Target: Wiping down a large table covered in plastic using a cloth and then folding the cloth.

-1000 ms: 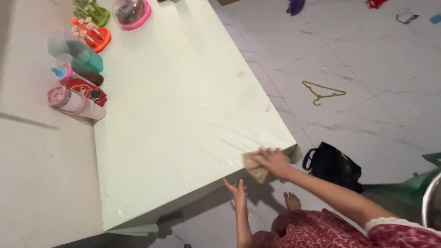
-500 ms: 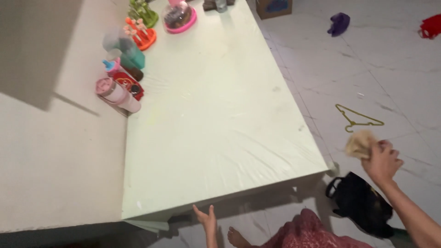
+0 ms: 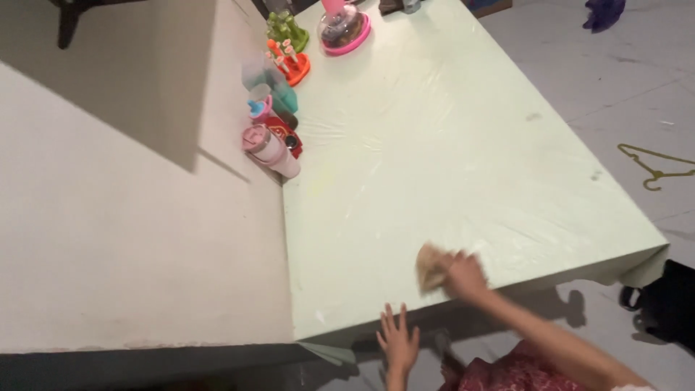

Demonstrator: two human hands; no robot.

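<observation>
— Down low: right hand (image 3: 465,277) closed over a crumpled tan cloth (image 3: 432,266), pressed on the pale green table (image 3: 449,145) near its front edge. Left hand (image 3: 399,342) spread wide, fingers up, just below that edge.

— Probably soft, light, easily bunched; best gripped by the gathered middle. Wadded, no clear long axis, bulk pointing left. Farther off: pink tumbler (image 3: 271,150), yellow hanger (image 3: 655,165).

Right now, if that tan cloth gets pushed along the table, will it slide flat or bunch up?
The tan cloth already looks crumpled under the right hand, so it is probably floppy and would bunch. It seems light. The pale green table looks sheathed in glossy film, so it may slide easily.
</observation>
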